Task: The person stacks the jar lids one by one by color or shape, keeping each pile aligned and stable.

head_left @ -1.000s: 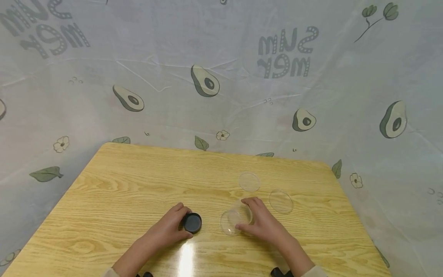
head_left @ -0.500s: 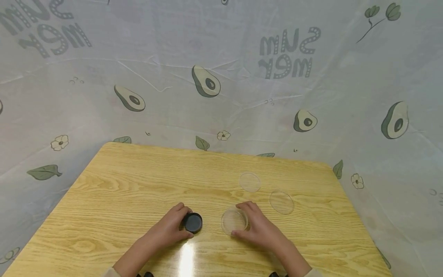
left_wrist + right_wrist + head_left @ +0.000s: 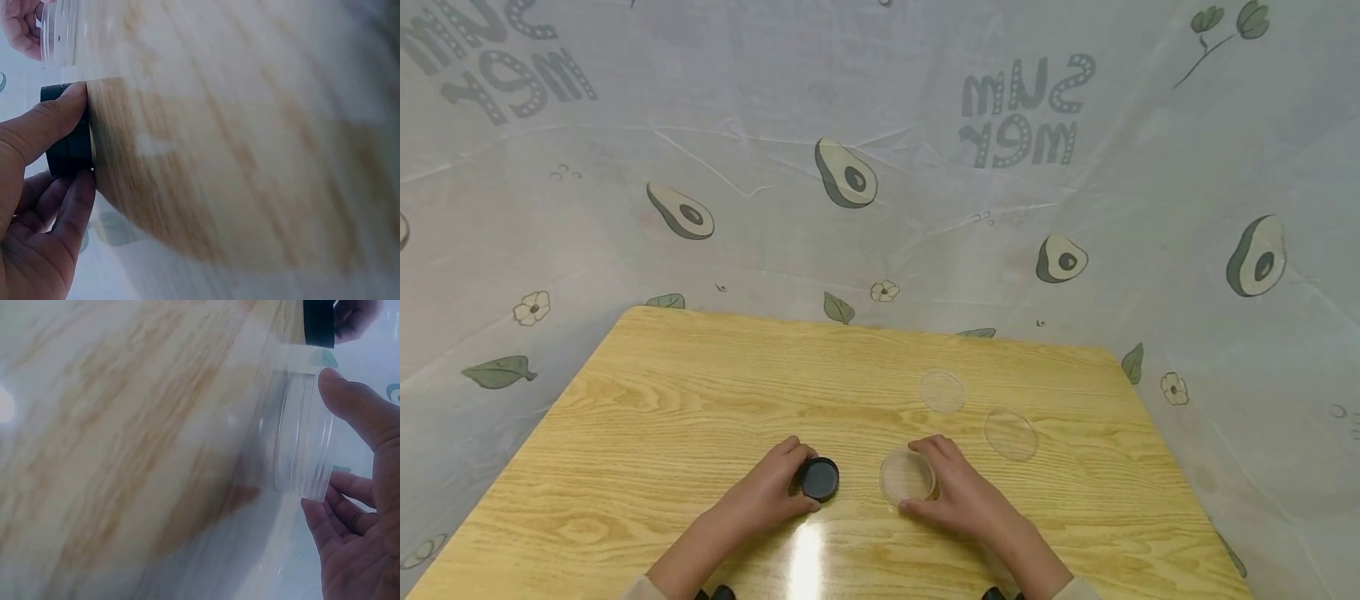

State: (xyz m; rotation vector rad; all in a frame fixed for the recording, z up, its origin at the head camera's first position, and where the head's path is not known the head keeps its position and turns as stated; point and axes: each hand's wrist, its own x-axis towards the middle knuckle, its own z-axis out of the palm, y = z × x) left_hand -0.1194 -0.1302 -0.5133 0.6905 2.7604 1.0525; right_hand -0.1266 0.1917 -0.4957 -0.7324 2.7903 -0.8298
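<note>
My left hand [image 3: 775, 485] pinches a small, round black container [image 3: 820, 479] between thumb and fingers. In the left wrist view, the black container [image 3: 69, 147] stands on the table, with a seam round its side near one end. To the right, my right hand [image 3: 953, 487] holds clear petri dishes [image 3: 904, 479] by their sides. The right wrist view shows the clear dishes [image 3: 300, 434] stacked rim on rim, the thumb on one side and fingertips on the other; how many there are is hard to tell. A gap of table separates the black container from the dishes.
Two thin clear discs [image 3: 942, 392], [image 3: 1011, 435] lie flat on the wooden table [image 3: 700, 392], beyond and to the right of the right hand. A printed cloth [image 3: 745, 208] with avocados hangs behind the table.
My right hand has moved a little left, bringing a tilted clear dish down level onto the one on the table. The left hand and the black container have stayed in place.
</note>
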